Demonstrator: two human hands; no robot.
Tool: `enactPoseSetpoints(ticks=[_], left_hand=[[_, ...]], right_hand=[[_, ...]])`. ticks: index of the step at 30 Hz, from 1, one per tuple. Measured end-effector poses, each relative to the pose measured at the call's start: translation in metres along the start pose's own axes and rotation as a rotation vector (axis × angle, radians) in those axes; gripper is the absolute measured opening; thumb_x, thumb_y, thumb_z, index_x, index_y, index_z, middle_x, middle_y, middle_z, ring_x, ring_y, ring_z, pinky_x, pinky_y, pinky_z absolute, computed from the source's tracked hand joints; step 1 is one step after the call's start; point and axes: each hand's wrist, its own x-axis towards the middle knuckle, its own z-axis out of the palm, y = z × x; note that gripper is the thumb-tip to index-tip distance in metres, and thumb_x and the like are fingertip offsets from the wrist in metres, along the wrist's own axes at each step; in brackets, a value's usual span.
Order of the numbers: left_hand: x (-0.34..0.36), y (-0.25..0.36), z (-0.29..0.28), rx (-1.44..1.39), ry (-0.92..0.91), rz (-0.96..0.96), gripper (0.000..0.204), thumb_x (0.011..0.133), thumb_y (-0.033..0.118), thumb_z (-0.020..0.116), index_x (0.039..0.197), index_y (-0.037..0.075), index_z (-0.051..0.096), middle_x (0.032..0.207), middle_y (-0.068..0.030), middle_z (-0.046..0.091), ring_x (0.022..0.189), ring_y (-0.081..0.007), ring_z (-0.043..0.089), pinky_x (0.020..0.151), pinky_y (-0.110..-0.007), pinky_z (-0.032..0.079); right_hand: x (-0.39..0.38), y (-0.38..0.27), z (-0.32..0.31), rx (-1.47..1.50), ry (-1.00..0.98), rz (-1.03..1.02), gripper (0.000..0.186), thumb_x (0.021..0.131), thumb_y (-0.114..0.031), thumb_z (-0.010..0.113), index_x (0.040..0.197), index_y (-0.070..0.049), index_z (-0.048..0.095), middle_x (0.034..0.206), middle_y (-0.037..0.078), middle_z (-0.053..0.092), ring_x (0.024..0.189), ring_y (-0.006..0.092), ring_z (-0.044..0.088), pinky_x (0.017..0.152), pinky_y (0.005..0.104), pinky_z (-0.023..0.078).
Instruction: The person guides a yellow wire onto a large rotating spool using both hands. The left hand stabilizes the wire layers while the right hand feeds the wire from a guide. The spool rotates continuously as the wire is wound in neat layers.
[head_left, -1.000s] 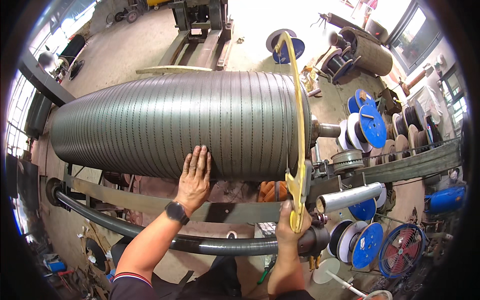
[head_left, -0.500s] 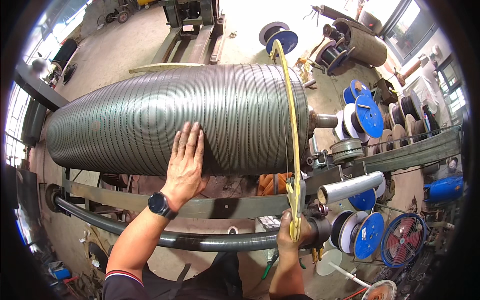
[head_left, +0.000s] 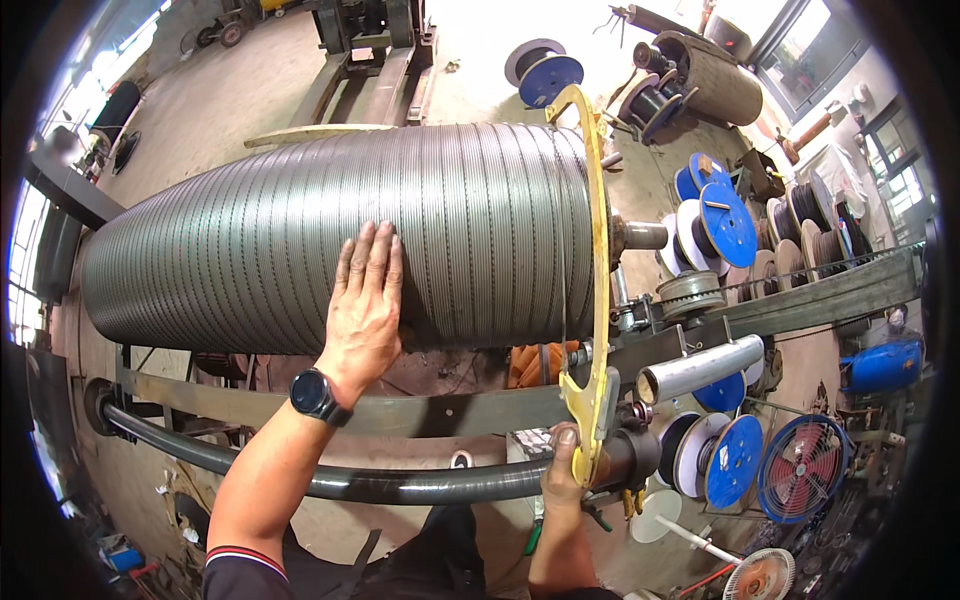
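A large grey metal roller (head_left: 250, 225), its surface ringed by fine grooves and dashed dark lines, lies across the view. On its near side rests my left hand (head_left: 362, 315), palm down with the fingers stretched out and a dark watch at the wrist. My right hand (head_left: 562, 480) is wrapped round the handle of a yellow hacksaw (head_left: 601, 250), whose frame points away from me at the roller's right end. The thin saw blade (head_left: 562, 210) passes over the ringed surface left of the frame; whether it touches is hard to tell.
Nearer me run a steel beam (head_left: 290, 407) and a black round bar (head_left: 420, 484). Right of the roller are its shaft (head_left: 645, 236), a silver tube (head_left: 705, 368), blue-flanged reels (head_left: 733, 460) and a fan (head_left: 802, 470). Another reel (head_left: 550, 80) lies on the floor beyond.
The hacksaw has turned, so its blade now shows more to the left of the frame. My left hand stays on the roller. The whole view has shifted slightly.
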Motion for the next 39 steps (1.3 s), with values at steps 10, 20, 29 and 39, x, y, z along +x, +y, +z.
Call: enactPoseSetpoints(ticks=[10, 20, 29, 39], left_hand=[[0.010, 0.004, -0.004, -0.005, -0.012, -0.033, 0.096, 0.072, -0.002, 0.066, 0.159, -0.014, 0.029, 0.170, -0.0288, 0.023, 0.162, -0.0430, 0.017, 0.134, -0.051, 0.013], [0.005, 0.006, 0.002, -0.022, -0.001, -0.008, 0.093, 0.074, -0.005, 0.062, 0.159, -0.014, 0.027, 0.172, -0.0290, 0.019, 0.163, -0.0421, 0.014, 0.134, -0.051, 0.013], [-0.011, 0.008, 0.018, -0.067, 0.108, 0.006, 0.097, 0.071, -0.011, 0.063, 0.161, -0.011, 0.025, 0.171, -0.0273, 0.022, 0.161, -0.0444, 0.018, 0.133, -0.055, 0.017], [-0.019, 0.015, 0.025, -0.010, 0.121, -0.029, 0.090, 0.077, -0.008, 0.060, 0.160, -0.010, 0.027, 0.172, -0.0251, 0.022, 0.162, -0.0419, 0.018, 0.133, -0.053, 0.018]], right_hand=[[0.049, -0.012, 0.034, 0.069, -0.008, -0.112, 0.025, 0.102, -0.012, 0.061, 0.084, 0.004, 0.068, 0.070, 0.008, 0.066, 0.062, 0.0176, 0.061, 0.061, 0.0338, 0.050], [0.046, -0.014, 0.018, 0.020, -0.036, 0.023, 0.025, 0.101, -0.013, 0.064, 0.083, 0.003, 0.066, 0.073, 0.007, 0.067, 0.064, 0.0148, 0.062, 0.061, 0.0303, 0.050], [0.028, -0.034, 0.006, 0.229, -0.055, 0.133, 0.025, 0.101, -0.014, 0.062, 0.085, 0.004, 0.068, 0.072, 0.008, 0.068, 0.063, 0.0170, 0.063, 0.061, 0.0316, 0.051], [0.033, -0.007, 0.006, -0.086, -0.064, -0.097, 0.022, 0.100, -0.014, 0.065, 0.084, 0.001, 0.068, 0.072, 0.008, 0.070, 0.060, 0.0182, 0.065, 0.060, 0.0323, 0.051]])
